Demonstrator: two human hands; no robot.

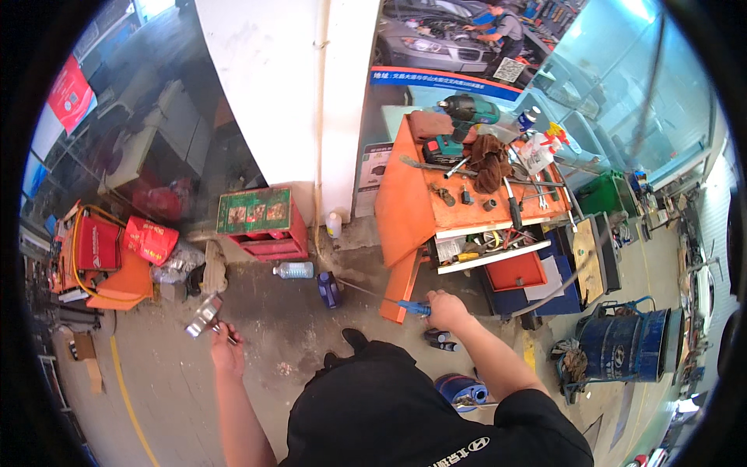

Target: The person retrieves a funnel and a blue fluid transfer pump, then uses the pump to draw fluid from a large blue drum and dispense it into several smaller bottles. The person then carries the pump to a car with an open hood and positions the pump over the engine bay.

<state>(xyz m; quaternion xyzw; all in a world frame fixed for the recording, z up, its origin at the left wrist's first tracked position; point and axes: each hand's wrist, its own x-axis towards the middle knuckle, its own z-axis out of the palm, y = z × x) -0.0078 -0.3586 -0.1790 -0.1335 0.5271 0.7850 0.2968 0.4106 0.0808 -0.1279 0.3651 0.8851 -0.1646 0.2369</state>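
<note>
My left hand [226, 352] is closed around the short stem of a shiny metal part with a blocky head [204, 315], held out over the floor. I cannot tell its exact kind. In my right hand [449, 310] is a long screwdriver [416, 308] with a blue handle, gripped in a fist. Its thin shaft points left, passing above the floor near a dark blue plastic jug [329, 290]. Just beyond the right hand stands an orange-topped tool cart [412, 202], its drawer [490, 255] pulled out with several tools in it.
On the cart lie a green impact wrench [471, 109], a brown rag [489, 162] and loose tools. A red and green cabinet [261, 233], a clear bottle [293, 270] and a white bottle [334, 225] stand ahead. To the right is a blue drum [622, 346]; a blue can [459, 387] sits beside me.
</note>
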